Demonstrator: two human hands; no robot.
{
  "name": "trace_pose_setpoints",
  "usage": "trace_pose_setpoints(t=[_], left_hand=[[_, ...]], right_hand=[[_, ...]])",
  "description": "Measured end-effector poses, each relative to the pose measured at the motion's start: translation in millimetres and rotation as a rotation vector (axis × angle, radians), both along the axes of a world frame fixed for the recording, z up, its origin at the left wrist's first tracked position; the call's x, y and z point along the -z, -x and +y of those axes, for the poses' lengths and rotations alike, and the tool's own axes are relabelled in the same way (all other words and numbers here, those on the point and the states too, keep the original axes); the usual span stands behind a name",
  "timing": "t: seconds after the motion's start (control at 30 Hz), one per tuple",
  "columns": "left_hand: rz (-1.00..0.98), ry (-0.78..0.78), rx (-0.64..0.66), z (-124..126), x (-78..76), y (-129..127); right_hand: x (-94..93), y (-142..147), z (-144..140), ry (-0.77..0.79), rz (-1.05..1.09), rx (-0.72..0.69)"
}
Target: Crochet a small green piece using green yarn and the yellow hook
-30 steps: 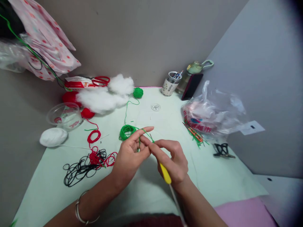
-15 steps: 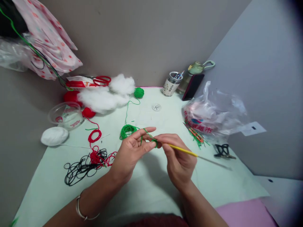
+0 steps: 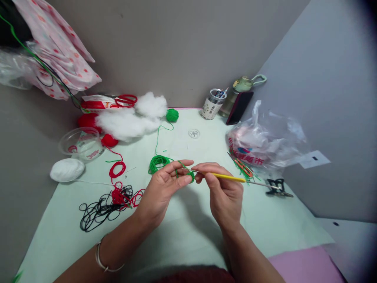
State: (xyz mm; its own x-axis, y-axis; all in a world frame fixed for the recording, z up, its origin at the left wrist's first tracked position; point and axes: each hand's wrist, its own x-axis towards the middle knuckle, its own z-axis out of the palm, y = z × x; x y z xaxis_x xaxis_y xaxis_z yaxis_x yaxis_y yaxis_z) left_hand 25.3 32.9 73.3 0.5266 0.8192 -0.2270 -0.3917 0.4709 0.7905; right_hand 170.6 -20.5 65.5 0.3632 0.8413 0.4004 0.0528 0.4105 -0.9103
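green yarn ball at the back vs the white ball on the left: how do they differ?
The green yarn ball is small and round; the white ball is clearly larger and an elongated oval. The green yarn ball sits at the far edge of the table beside the white stuffing; the white ball lies near the left edge, by the clear plastic bowl. Both trail a loose strand across the table, and neither hand touches them.
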Motion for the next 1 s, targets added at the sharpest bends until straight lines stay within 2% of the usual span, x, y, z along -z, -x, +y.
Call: trace_pose_setpoints(t=[0.17, 0.3, 0.4, 0.53, 0.67, 0.73, 0.9, 1.0], left_hand=[[0.043, -0.034, -0.03, 0, -1.1, 2], [0.07, -0.065, -0.032, 0, -1.9, 4], [0.103, -0.111, -0.043, 1, -2.4, 5], [0.177, -0.181, -0.048, 2, -2.6, 6], [0.218, -0.202, -0.051, 3, -2.8, 6], [0.177, -0.155, -0.033, 3, -3.4, 6], [0.071, -0.031, 0.019, 2, -3.4, 4], [0.056, -0.046, 0.023, 1, -0.9, 2]], right_hand=[[0.7, -3, -1, 0.067, 0.136, -0.055], [-1.6, -4, -2, 0.052, 0.124, -0.047], [-2.8, -4, -4, 0.004, 0.018, -0.014], [-1.2, -4, -9, -0.099, -0.267, 0.049], [0.6, -2, -11, -0.23, -0.46, 0.038], [0.2, -2, -9, -0.182, -0.373, 0.052], [-0.2, -3, -2, 0.046, 0.124, -0.033], [1.2, -1, 0, 0.06, 0.17, -0.079]])
